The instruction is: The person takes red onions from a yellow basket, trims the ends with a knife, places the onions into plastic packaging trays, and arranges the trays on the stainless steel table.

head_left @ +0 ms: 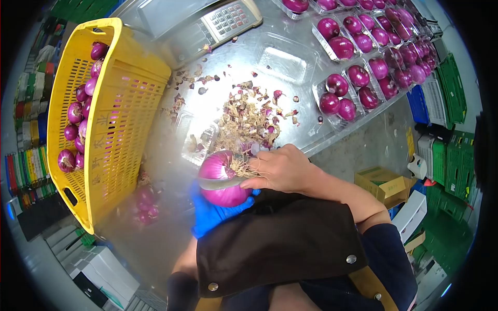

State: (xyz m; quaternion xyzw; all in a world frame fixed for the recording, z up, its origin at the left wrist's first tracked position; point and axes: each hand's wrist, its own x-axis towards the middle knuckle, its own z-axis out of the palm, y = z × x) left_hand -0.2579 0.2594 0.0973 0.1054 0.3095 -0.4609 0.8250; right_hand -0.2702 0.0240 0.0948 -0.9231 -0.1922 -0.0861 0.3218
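Note:
A large red onion [228,197] rests in my left hand [210,213], which wears a blue glove and cups it from below. My bare right hand [280,168] is closed on a knife [218,183], its blade lying across the onion at the root end. The onion's pale, stringy roots [241,167] stick out beside my right thumb. Just beyond both hands, a heap of root trimmings and dry skins [244,119] lies on the metal table [176,135].
A yellow crate [129,98] of red onions stands tilted at the left. A scale with a keypad [228,20] is at the back. Clear trays of onions [337,98] fill the right side, near an empty clear tray [282,65]. A cardboard box [381,184] sits beyond the table's right edge.

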